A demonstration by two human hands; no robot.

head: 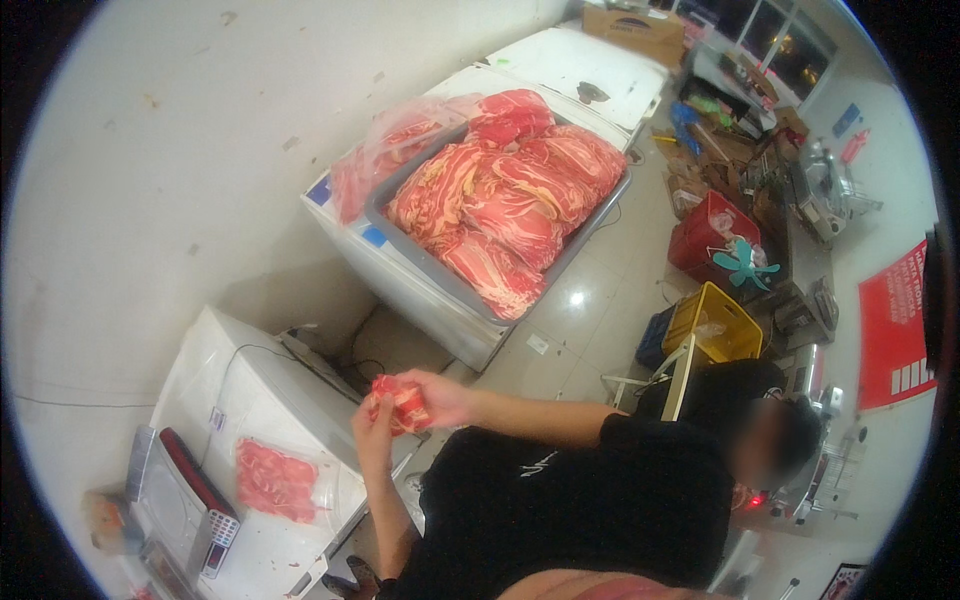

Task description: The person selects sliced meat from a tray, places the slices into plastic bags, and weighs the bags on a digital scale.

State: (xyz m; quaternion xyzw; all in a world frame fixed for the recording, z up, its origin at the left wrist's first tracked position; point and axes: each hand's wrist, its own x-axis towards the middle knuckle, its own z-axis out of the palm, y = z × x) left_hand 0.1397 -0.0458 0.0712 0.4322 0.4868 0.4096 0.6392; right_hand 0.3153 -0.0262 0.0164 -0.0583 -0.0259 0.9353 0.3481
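My left hand (375, 433) and my right hand (444, 399) meet before my chest, both holding a bunched piece of thinly sliced red-and-white marbled meat (409, 407). Below and left of them, a flat patch of sliced meat (276, 480) lies on clear plastic on a white appliance top (262, 551). Beside that patch stands a digital scale (176, 502) with a metal pan and keypad. Farther ahead, a large grey tray (442, 291) holds several heaps of sliced meat (517, 202) on a white chest freezer (480, 341). Clear plastic (375, 150) covers more meat along the tray's left side.
A person in black (772, 442) is at my right. Beyond lie a red crate (686, 244), a yellow crate (739, 311) and a teal fan (745, 264). A cardboard box (634, 34) stands on the freezer's far end. The wall borders the left side.
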